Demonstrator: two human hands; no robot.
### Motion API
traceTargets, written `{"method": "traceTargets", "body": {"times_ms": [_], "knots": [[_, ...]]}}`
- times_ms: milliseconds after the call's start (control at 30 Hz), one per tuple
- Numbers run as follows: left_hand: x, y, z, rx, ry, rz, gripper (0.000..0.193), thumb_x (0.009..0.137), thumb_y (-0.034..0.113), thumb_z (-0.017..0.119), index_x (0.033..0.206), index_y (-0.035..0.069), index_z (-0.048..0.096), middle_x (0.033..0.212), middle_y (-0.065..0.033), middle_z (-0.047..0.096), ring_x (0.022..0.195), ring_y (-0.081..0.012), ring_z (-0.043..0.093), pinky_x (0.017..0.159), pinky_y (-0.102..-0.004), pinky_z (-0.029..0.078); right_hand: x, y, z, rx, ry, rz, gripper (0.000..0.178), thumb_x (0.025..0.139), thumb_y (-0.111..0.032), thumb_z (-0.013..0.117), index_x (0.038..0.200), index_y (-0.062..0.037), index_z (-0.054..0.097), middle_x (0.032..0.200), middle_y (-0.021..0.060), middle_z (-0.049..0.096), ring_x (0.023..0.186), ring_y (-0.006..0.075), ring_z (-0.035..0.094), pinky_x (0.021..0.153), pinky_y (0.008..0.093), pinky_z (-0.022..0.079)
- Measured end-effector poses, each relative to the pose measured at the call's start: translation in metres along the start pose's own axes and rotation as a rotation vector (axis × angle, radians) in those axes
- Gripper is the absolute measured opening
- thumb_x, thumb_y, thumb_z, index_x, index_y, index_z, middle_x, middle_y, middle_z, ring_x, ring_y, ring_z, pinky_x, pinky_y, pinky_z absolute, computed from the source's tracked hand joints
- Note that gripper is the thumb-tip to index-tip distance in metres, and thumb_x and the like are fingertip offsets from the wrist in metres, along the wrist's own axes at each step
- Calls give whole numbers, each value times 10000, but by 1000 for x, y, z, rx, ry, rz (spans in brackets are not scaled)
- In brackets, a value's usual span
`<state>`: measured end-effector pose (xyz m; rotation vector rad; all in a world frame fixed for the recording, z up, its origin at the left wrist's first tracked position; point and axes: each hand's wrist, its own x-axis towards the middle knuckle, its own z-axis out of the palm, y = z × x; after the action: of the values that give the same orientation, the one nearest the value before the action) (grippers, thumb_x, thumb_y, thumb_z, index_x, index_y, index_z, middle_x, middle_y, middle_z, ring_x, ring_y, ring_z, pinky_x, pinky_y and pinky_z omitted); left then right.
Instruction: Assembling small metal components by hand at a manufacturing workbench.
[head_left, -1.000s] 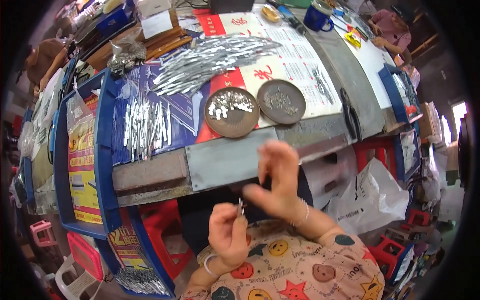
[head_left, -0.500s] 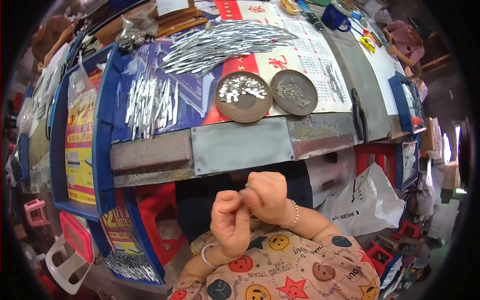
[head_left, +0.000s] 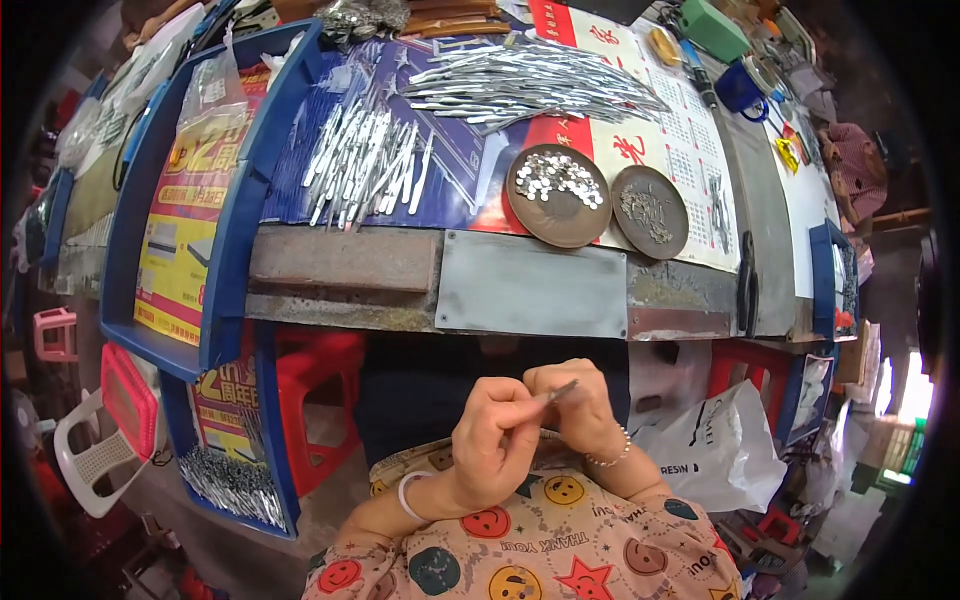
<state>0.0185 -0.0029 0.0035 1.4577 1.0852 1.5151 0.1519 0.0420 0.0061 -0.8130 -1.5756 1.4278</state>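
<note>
Both of my hands are close together in front of my body, just below the bench's front edge. My left hand [head_left: 497, 437] pinches a small, thin, dark metal piece [head_left: 563, 391] between thumb and fingertips. My right hand [head_left: 582, 412] is curled around the far end of the same piece, so part of it is hidden. Past the bench edge, a brown dish [head_left: 560, 228] holds shiny round discs, and a second brown dish [head_left: 672, 190] holds tiny metal parts. A large pile of slim silver metal handles [head_left: 520, 85] lies behind them, with a smaller bunch [head_left: 365, 165] to the left.
A grey metal plate [head_left: 530, 285] and a rusty bar [head_left: 340, 262] line the bench front. At left stands a blue tray [head_left: 225, 300]; a lower blue bin [head_left: 285, 440] holds metal pieces. A white plastic bag [head_left: 715, 450] sits at right, and a blue mug [head_left: 738, 88] stands farther back.
My view has turned left, so the bench contents appear farther right. My hands have shifted slightly right, and the thin metal piece now shows between my fingers.
</note>
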Motion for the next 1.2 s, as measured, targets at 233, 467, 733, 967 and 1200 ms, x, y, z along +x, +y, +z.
{"method": "traceTargets", "body": {"times_ms": [233, 467, 733, 967, 1200], "knots": [[14, 6, -5, 425, -101, 290, 300, 688, -105, 674, 959, -20, 578, 861, -126, 558, 630, -215, 566, 500, -279, 470, 3, -6, -24, -35, 42, -25, 619, 979, -505, 279, 695, 7, 477, 664, 82, 508, 503, 142, 458, 472, 252, 376], [27, 2, 4, 460, -177, 262, 304, 704, -99, 657, 985, -25, 566, 852, -141, 561, 641, -252, 582, 510, -313, 488, 2, -5, -40, -86, 2, -4, 464, 988, -358, 400, 744, 21, 511, 671, 82, 511, 511, 161, 484, 479, 262, 398], [120, -16, -19, 701, -119, 71, 103, 827, -26, 577, 928, -17, 592, 774, -141, 569, 622, -235, 566, 583, -316, 444, -4, -2, -57, -169, 208, 10, 364, 974, -292, 461, 795, 15, 537, 699, 91, 539, 551, 173, 520, 516, 267, 426], [196, -60, -44, 1408, -182, 49, 116, 802, 70, 590, 879, 21, 518, 792, -164, 589, 740, -354, 604, 634, -447, 483, -6, 7, -65, -269, 256, -70, 224, 923, -175, 550, 782, -1, 549, 692, 109, 539, 559, 251, 533, 514, 302, 430], [226, -65, -5, 1062, -299, 218, 179, 806, 97, 627, 963, 23, 581, 889, -148, 589, 803, -324, 590, 694, -388, 473, -2, 17, -69, -359, 241, -183, 198, 898, -177, 583, 755, -43, 564, 663, 83, 536, 519, 255, 540, 475, 321, 428]]}}
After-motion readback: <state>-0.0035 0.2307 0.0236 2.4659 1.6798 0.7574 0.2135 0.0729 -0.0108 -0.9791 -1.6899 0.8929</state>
